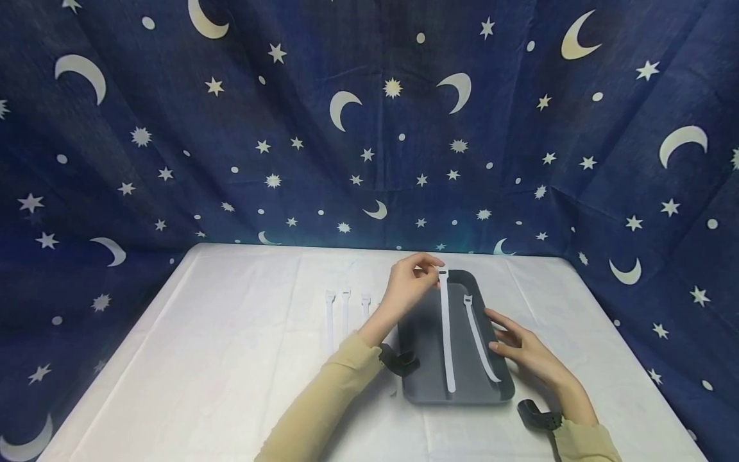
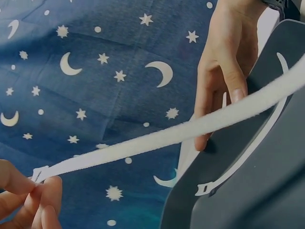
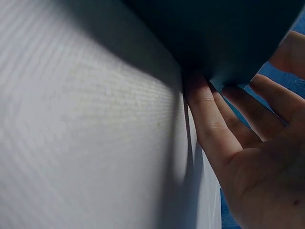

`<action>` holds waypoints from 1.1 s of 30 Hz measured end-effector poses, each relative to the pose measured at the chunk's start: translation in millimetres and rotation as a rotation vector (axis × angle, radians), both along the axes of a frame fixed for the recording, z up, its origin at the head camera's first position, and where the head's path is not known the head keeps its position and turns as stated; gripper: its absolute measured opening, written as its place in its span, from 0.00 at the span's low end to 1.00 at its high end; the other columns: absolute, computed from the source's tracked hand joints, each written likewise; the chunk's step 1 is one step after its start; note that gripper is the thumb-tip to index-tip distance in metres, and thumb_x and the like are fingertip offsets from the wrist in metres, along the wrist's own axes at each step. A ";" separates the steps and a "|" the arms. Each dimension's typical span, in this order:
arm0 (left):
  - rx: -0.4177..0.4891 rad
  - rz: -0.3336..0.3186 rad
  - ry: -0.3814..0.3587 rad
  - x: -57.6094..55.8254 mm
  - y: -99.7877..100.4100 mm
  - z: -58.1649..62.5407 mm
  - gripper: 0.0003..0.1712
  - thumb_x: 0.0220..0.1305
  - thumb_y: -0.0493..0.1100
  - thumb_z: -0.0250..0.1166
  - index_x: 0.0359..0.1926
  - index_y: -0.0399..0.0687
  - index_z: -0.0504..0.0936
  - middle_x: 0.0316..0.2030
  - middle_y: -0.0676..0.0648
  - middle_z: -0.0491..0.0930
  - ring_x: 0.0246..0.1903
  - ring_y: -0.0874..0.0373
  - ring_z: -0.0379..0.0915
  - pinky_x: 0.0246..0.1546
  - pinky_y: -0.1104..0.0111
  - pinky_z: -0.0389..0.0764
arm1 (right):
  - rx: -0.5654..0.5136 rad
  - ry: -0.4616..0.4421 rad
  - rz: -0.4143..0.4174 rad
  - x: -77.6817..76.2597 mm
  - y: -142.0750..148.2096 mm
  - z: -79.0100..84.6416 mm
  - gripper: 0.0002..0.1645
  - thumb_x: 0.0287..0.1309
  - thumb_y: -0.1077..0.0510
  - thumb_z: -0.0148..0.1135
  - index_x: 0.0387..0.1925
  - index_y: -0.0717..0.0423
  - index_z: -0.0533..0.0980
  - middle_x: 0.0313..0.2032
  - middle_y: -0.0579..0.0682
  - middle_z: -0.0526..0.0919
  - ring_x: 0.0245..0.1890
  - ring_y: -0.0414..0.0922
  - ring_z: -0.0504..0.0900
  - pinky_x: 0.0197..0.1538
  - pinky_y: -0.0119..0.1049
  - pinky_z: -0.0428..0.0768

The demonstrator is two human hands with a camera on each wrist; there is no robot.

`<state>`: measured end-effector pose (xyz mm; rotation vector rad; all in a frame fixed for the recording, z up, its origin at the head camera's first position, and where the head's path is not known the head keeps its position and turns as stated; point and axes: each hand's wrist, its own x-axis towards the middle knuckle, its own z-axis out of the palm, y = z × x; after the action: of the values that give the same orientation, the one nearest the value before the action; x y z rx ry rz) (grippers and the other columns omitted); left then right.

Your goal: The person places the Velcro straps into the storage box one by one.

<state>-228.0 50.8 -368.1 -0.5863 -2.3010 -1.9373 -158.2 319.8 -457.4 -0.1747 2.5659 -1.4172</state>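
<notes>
The left hand, at the far edge of the tray, pinches a white strap by its slotted head, over the tray. The right hand's loosely extended fingers touch the tray's right wall. Inside lies a second strap (curved); left of it are others, perhaps partly hidden.
</notes>
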 end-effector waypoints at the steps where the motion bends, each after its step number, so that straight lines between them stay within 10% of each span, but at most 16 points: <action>1: -0.006 0.002 0.000 -1.1 2.2 -1.0 0.12 0.57 0.30 0.57 0.40 0.40 0.84 0.27 0.40 0.82 0.20 0.61 0.79 0.21 0.78 0.68 | 0.002 -0.001 -0.001 -0.1 0.0 0.1 0.44 0.61 0.50 0.62 0.73 0.51 0.54 0.73 0.63 0.52 0.67 0.69 0.61 0.64 0.67 0.62; 9: -0.025 0.013 -0.012 -8.6 18.4 -8.9 0.12 0.56 0.29 0.57 0.39 0.39 0.84 0.27 0.39 0.83 0.28 0.40 0.83 0.21 0.80 0.66 | -0.001 -0.008 -0.005 -0.3 -0.1 0.9 0.44 0.61 0.50 0.62 0.73 0.50 0.54 0.73 0.63 0.53 0.68 0.69 0.61 0.65 0.65 0.62; 21: -0.064 0.031 -0.086 -18.1 37.9 -22.3 0.11 0.57 0.30 0.58 0.38 0.41 0.85 0.24 0.41 0.83 0.19 0.62 0.79 0.20 0.79 0.65 | 0.001 0.008 0.015 -0.6 0.6 -0.4 0.43 0.62 0.51 0.61 0.73 0.50 0.54 0.73 0.63 0.55 0.66 0.66 0.65 0.63 0.56 0.68; 27: -0.063 0.038 -0.143 -20.6 45.9 -32.9 0.11 0.58 0.31 0.58 0.39 0.41 0.85 0.25 0.43 0.83 0.29 0.44 0.85 0.21 0.80 0.67 | -0.033 0.001 0.034 0.6 0.6 0.0 0.42 0.62 0.52 0.60 0.74 0.50 0.53 0.73 0.63 0.53 0.67 0.66 0.65 0.61 0.56 0.72; 33: -0.082 0.054 -0.172 -22.8 52.4 -43.3 0.10 0.58 0.31 0.59 0.38 0.40 0.85 0.26 0.42 0.84 0.29 0.46 0.85 0.21 0.81 0.69 | -0.034 -0.002 0.031 1.0 1.6 0.2 0.42 0.62 0.51 0.61 0.73 0.49 0.54 0.73 0.62 0.54 0.67 0.65 0.65 0.55 0.27 0.72</action>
<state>-250.8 103.2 -411.4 -0.3726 -2.4806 -1.9478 -157.3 321.3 -457.2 -0.2168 2.5278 -1.4499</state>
